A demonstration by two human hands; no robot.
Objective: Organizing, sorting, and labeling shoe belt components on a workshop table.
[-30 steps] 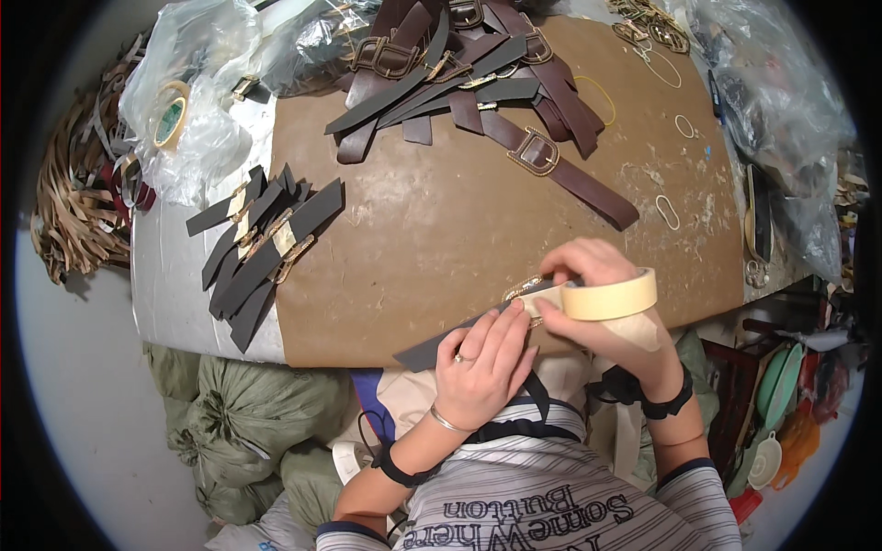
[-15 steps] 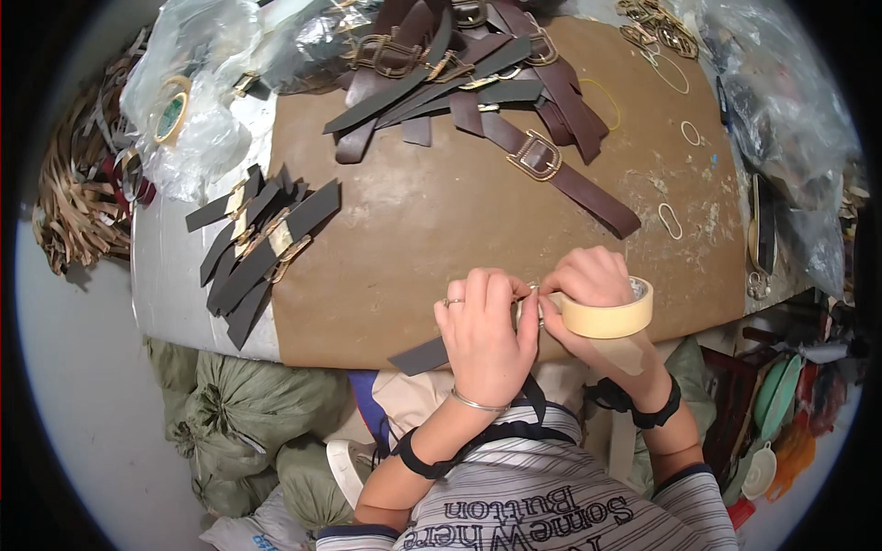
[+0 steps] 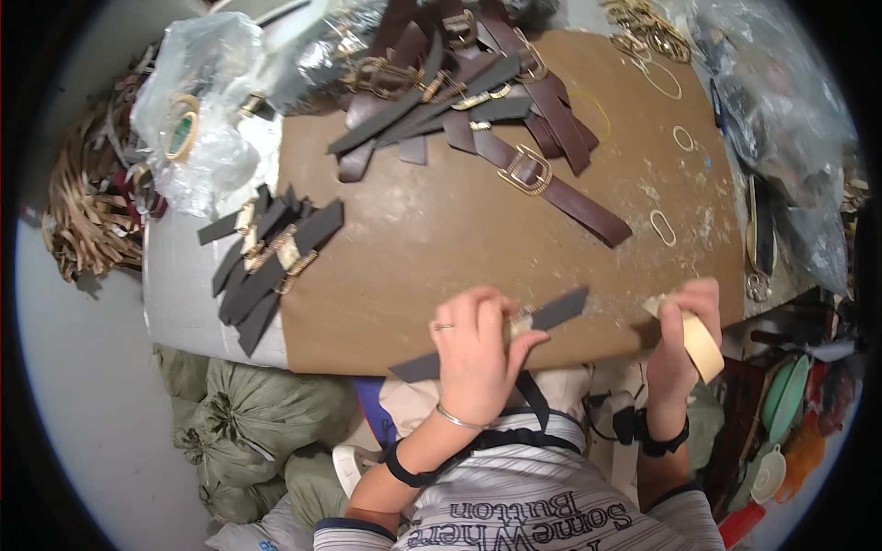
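My left hand [image 3: 476,354] is closed round the middle of a black belt strap [image 3: 562,308] near the table's front edge. Both angled ends of the strap stick out past my fingers. At its middle a bit of pale tape shows beside my fingertips, and whatever else is there lies mostly under the hand. Off to the right, apart from the strap, my right hand [image 3: 678,354] grips a roll of cream masking tape [image 3: 704,350]. A loose tape end [image 3: 654,304] juts from between its thumb and fingers.
Black straps with taped gold buckles [image 3: 266,262] lie in a pile at left. Dark brown belt pieces [image 3: 581,207] with buckles are heaped at the far side. Plastic bags [image 3: 197,110] flank the brown table mat [image 3: 413,239]. Green sacks [image 3: 262,427] stand below its edge.
My right hand has moved right, away from my left hand, taking the tape roll from its wrist area into its grasp. The strap's right end now shows, pointing up and right.
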